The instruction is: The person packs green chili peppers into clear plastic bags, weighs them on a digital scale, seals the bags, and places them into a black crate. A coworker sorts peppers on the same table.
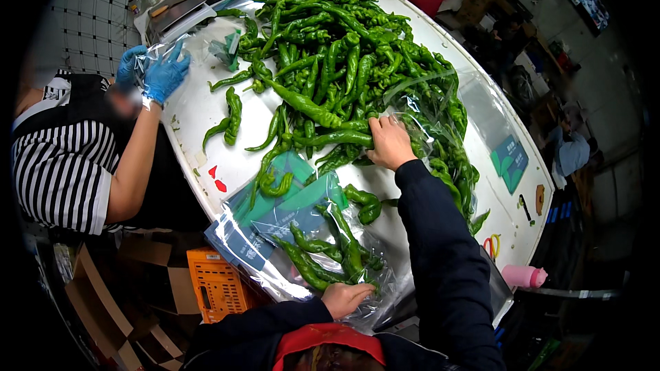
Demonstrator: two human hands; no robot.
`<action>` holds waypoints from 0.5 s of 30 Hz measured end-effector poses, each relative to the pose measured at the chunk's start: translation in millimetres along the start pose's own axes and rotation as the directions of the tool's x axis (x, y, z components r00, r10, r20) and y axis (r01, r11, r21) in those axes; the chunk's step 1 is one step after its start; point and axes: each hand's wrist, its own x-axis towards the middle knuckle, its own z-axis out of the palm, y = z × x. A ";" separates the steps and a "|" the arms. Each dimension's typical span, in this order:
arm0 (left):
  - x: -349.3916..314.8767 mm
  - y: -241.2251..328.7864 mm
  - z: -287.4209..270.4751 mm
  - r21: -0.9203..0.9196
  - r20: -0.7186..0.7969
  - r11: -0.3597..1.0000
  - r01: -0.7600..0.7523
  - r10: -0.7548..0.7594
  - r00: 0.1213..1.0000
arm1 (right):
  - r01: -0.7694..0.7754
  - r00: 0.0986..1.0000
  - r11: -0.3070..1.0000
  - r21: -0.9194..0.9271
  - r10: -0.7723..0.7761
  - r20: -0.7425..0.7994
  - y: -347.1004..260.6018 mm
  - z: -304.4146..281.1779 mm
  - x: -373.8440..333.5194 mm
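A large heap of long green peppers (323,48) covers the middle and far part of the white table. At the heap's near edge, my right hand (390,142) has its fingers closed round one long green pepper (337,139) that points left. Close to my body, my left hand (347,299) is closed on the edge of a clear plastic bag (375,261). Several green peppers (302,263) lie inside this bag. Beneath and beyond it are flat bags with blue and green print (240,237).
At the left, a co-worker in blue gloves (165,75) handles clear plastic. Scales (180,10) stand at the far left. A printed bag (510,163), scissors with coloured handles (492,246) and a pink bottle (522,275) lie at the right. An orange crate (218,282) sits below the table's left edge.
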 end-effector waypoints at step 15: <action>-2.1 1.5 -0.4 -0.220 0.020 0.951 0.216 -0.217 0.976 | -0.581 0.812 0.206 0.788 0.220 0.541 -84.4 -128.2 -291.1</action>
